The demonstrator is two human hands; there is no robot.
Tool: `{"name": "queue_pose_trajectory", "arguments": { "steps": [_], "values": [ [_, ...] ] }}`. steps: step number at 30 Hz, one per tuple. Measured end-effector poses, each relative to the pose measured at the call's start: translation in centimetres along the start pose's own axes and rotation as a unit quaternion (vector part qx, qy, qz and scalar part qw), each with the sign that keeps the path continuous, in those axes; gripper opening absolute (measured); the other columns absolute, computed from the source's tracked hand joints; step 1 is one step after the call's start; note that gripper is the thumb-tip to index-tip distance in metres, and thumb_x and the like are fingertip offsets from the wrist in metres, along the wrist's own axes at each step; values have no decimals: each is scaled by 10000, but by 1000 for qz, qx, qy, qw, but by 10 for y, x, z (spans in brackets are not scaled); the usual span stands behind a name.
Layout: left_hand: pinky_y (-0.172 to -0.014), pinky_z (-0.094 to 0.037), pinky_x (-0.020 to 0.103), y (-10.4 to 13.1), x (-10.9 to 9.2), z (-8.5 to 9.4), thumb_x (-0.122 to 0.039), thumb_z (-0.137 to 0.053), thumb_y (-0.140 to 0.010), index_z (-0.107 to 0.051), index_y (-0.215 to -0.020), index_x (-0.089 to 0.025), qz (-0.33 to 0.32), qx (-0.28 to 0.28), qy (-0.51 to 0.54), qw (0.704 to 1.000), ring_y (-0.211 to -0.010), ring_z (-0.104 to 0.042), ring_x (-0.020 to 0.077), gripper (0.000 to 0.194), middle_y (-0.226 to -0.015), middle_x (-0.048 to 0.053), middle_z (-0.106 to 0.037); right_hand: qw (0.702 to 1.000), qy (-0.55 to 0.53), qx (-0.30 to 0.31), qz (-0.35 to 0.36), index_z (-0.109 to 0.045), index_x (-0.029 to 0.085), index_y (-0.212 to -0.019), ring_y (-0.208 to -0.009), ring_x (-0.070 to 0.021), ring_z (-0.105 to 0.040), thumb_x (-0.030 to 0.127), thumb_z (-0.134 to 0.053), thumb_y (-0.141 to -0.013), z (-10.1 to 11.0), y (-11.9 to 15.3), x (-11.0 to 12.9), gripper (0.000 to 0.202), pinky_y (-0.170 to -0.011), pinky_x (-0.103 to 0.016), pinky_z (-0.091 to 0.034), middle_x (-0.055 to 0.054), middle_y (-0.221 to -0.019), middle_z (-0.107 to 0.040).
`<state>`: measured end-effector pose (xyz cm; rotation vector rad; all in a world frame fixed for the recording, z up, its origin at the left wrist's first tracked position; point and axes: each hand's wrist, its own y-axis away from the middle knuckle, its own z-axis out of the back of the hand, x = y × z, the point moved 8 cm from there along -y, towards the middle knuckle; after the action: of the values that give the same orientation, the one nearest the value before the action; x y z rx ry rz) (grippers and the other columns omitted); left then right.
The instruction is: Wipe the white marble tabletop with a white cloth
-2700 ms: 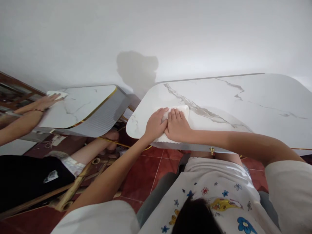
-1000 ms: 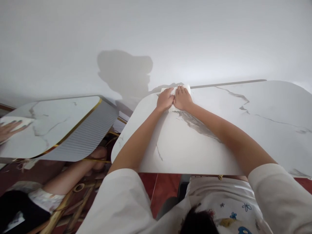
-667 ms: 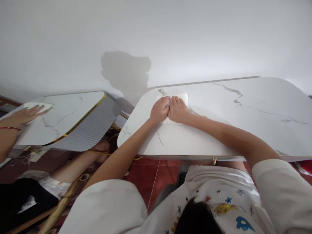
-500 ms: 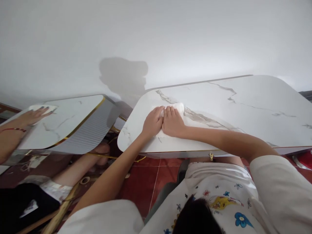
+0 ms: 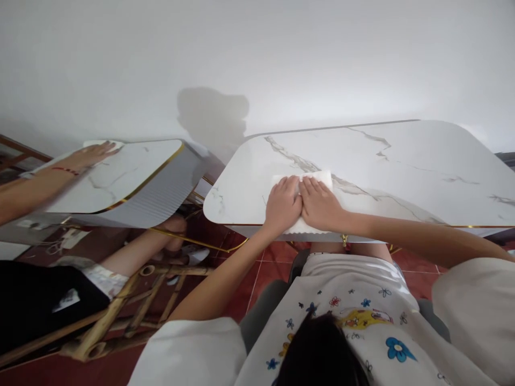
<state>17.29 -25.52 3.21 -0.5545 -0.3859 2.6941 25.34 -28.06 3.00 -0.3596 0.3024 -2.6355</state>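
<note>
A folded white cloth (image 5: 304,225) lies on a white marble-patterned tabletop (image 5: 386,161) at its front edge, its near end reaching past the gold-trimmed rim. My left hand (image 5: 284,203) rests flat on the cloth, fingers stretched forward. Close beside it, my right hand (image 5: 319,203) also presses flat on the cloth, and the two thumbs meet in the middle. Whether the cloth is a paper towel or fabric I cannot tell. Below the front edge sits a small gold knob (image 5: 344,239).
To the left, a co-worker's hand (image 5: 98,153) lies on another white cloth (image 5: 89,143) on a similar side table (image 5: 132,177). A bamboo chair (image 5: 148,295) stands on the red tiled floor (image 5: 271,276). Behind both tables rises a white wall (image 5: 322,59).
Both my hands and the cloth have slid right and toward the front edge. The co-worker's hand has moved to the far side of the other table. My view has shifted slightly.
</note>
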Motion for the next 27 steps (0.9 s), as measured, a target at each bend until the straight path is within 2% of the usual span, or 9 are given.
{"name": "queue_pose_trajectory", "arguments": {
  "steps": [5, 10, 13, 18, 22, 27],
  "values": [
    [-1211, -270, 546, -8, -42, -18, -228, -357, -883, -500, -1378, -147, 5, 43, 19, 999, -1449, -373, 325, 522, -1495, 158, -509, 999, 3, 38, -27, -335, -42, -1522, -1507, -325, -281, 228, -320, -922, 12, 23, -36, 659, -1229, -497, -256, -212, -1605, -323],
    [-1193, -258, 581, -27, -56, -28, -209, -376, -865, -518, -1321, -200, -19, 41, 47, 998, -1436, -373, 327, 477, -1453, 136, -538, 999, -21, 41, -27, -303, 4, -1539, -1503, -314, -295, 264, -314, -938, 11, 13, -73, 655, -1203, -537, -290, -204, -1606, -328],
    [-1164, -311, 568, -52, -52, -33, -211, -391, -875, -561, -1235, -222, -33, 24, 47, 998, -1367, -447, 329, 398, -1347, 128, -601, 998, -37, 48, -16, -353, 36, -1516, -1483, -296, -338, 216, -346, -901, 8, -14, -94, 641, -1193, -508, -305, -176, -1581, -392],
    [-1123, -371, 538, -109, -37, -46, -159, -406, -867, -597, -1173, -198, -40, 3, 36, 999, -1278, -513, 329, 362, -1242, 141, -642, 996, -49, 9, -75, -553, 130, -1348, -1290, -258, -553, 115, -291, -896, 11, -67, -129, 522, -1080, -424, -429, -117, -1405, -600],
    [-1124, -379, 499, -153, -22, -55, -120, -408, -839, -613, -1181, -190, -48, -14, 47, 998, -1264, -531, 310, 405, -1255, 135, -655, 996, -30, -47, -70, -553, 79, -1336, -1279, -263, -540, 89, -271, -916, 11, -103, -144, 506, -1090, -408, -400, -153, -1386, -604],
    [-1144, -366, 475, -201, 1, -65, -134, -427, -826, -626, -1213, -181, -45, -27, 58, 997, -1278, -534, 301, 437, -1302, 132, -650, 995, -16, -65, -75, -549, 67, -1361, -1295, -269, -523, 112, -278, -947, 0, -145, -169, 497, -1103, -416, -378, -157, -1397, -596]
  ]
}}
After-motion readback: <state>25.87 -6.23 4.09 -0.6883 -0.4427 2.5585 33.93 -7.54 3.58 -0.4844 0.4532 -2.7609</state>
